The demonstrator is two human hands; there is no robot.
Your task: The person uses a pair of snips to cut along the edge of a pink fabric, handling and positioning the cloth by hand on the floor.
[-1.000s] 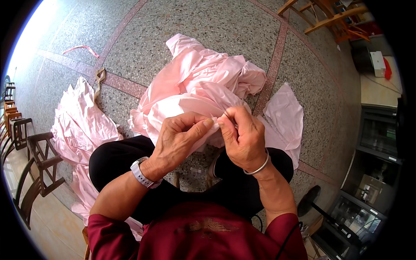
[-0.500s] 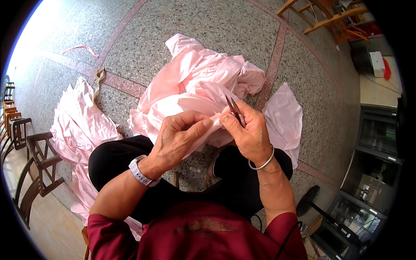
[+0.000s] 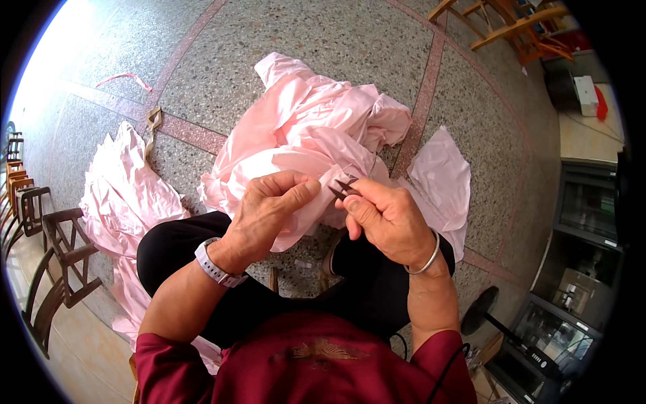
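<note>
Two hands meeting over lap, and we are seeing left hand [image 3: 269, 209] pinching folded edge of pink garment [image 3: 303, 145], fingers clenched on cloth. Right hand [image 3: 387, 219] gripping small thread snips [image 3: 344, 186], blades pointing left toward pinched edge, just beside left fingertips. Snips' long axis running roughly left-right, tilted slightly up; right hand nearer cut point. Blades possibly touching cloth, too small to tell. Garment trailing onto floor [image 3: 323, 40]. Since half second ago, snips swinging from upright down toward edge.

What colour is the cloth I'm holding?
The cloth is plain pale pink, with no pattern; the head view shows it best.
</note>
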